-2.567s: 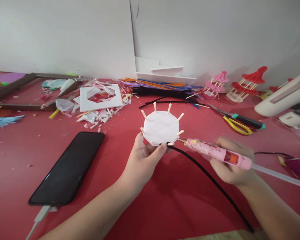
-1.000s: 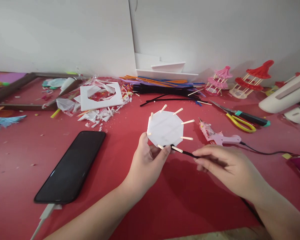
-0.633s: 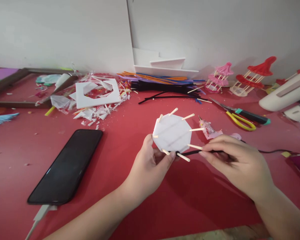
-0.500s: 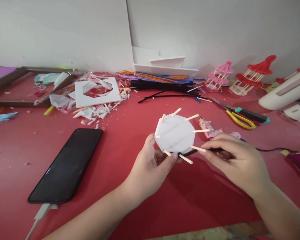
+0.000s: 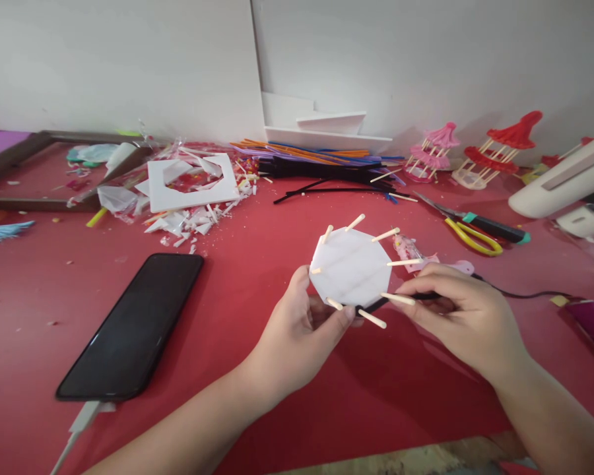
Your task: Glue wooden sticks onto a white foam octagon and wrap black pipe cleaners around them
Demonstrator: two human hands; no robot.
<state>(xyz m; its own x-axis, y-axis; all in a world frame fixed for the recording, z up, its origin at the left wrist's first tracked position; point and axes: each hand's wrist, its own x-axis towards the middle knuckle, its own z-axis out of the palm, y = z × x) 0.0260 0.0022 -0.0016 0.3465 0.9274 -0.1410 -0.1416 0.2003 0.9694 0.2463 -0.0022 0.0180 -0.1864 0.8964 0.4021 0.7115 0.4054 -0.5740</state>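
Note:
Above the red table, a white foam octagon [image 5: 351,267] with several pale wooden sticks [image 5: 373,319] standing out around its rim is held by my left hand [image 5: 301,330]. The left thumb presses at its lower edge near the sticks, and the other fingers are mostly hidden beneath. My right hand [image 5: 465,323] pinches a black pipe cleaner [image 5: 375,307] between thumb and fingers. That black strip runs along the octagon's lower right edge toward my left thumb. One stick's tip comes close to the right fingertips; whether they touch it I cannot tell.
A black phone [image 5: 133,326] on a cable lies left. Behind are foam offcuts [image 5: 193,198], coloured pipe cleaners [image 5: 321,156], and pink [image 5: 430,155] and red [image 5: 497,152] stick models. Yellow-handled scissors [image 5: 475,237] and a pink glue gun [image 5: 416,254] lie to the right.
The octagon and left hand have shifted slightly right. More of the black pipe cleaner shows along the lower right edge, now angled away from it. My right hand keeps its pinch.

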